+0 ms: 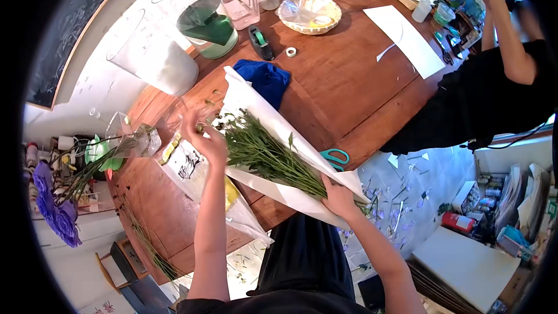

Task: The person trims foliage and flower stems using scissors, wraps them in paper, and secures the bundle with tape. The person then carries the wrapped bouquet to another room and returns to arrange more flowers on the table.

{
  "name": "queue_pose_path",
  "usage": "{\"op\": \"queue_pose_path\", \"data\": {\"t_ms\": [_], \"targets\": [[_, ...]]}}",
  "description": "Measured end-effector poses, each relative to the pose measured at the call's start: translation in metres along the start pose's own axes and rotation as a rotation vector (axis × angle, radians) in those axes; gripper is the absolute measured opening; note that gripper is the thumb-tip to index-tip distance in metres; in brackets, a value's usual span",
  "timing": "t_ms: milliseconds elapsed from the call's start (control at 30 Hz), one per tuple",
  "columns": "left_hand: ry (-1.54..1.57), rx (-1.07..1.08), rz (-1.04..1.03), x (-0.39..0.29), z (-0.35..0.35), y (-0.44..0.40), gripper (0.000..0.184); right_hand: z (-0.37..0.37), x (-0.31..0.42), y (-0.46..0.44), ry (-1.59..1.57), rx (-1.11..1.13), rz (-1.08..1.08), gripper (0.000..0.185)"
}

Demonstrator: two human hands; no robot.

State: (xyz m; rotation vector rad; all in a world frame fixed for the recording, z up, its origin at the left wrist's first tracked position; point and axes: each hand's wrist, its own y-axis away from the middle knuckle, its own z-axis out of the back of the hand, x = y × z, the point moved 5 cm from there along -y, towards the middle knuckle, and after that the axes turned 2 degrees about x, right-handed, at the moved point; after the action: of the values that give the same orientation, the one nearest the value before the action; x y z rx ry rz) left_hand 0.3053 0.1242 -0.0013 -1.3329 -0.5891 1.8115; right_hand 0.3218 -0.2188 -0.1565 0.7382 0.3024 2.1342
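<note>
A bundle of green stems (pixel 267 151) lies on white wrapping paper (pixel 273 119) at the front of the wooden table. My right hand (pixel 340 199) is closed around the lower ends of the stems and the paper. Raised near the white flower heads at the other end, my left hand (pixel 204 138) has its fingers apart and holds nothing. Teal-handled scissors (pixel 335 159) rest beside the paper, close to my right hand. A dark blue cloth (pixel 263 81) sits just behind the paper. Under my left arm is a printed clear plastic sleeve (pixel 189 166).
Glass vases (pixel 206 26), a tape dispenser (pixel 261 43) and a woven basket (pixel 309 14) stand toward the back. White paper (pixel 404 40) lies at the right, near another person (pixel 482 93) in black. Purple flowers (pixel 57 203) hang over the left side.
</note>
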Motion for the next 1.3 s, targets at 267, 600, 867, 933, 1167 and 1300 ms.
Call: {"op": "queue_pose_path", "data": {"t_ms": [267, 600, 867, 933, 1167, 1300], "targets": [[0.443, 0.866, -0.591, -0.149, -0.019, 0.088, 0.026, -0.01, -0.003, 0.002, 0.071, 0.002, -0.047, 0.087], [0.319, 1.331, -0.489, -0.077, -0.058, 0.207, 0.027, 0.094, 0.033, 0.032, 0.186, -0.734, 0.23, 0.023], [0.377, 1.338, -0.121, -0.063, -0.063, 0.21, 0.02, 0.045, 0.017, 0.077, 0.041, -0.695, 0.513, 0.012], [0.319, 1.385, -0.242, -0.067, -0.062, 0.205, 0.022, 0.042, 0.009, 0.077, -0.02, -0.743, 0.495, 0.015], [0.485, 1.357, 0.144, -0.012, -0.078, 0.249, 0.04, 0.071, 0.042, 0.12, -0.386, -0.554, 0.641, 0.013], [0.479, 1.369, -0.003, -0.034, -0.056, 0.216, 0.044, 0.032, 0.033, 0.109, -0.523, -0.271, 0.531, 0.014]]}}
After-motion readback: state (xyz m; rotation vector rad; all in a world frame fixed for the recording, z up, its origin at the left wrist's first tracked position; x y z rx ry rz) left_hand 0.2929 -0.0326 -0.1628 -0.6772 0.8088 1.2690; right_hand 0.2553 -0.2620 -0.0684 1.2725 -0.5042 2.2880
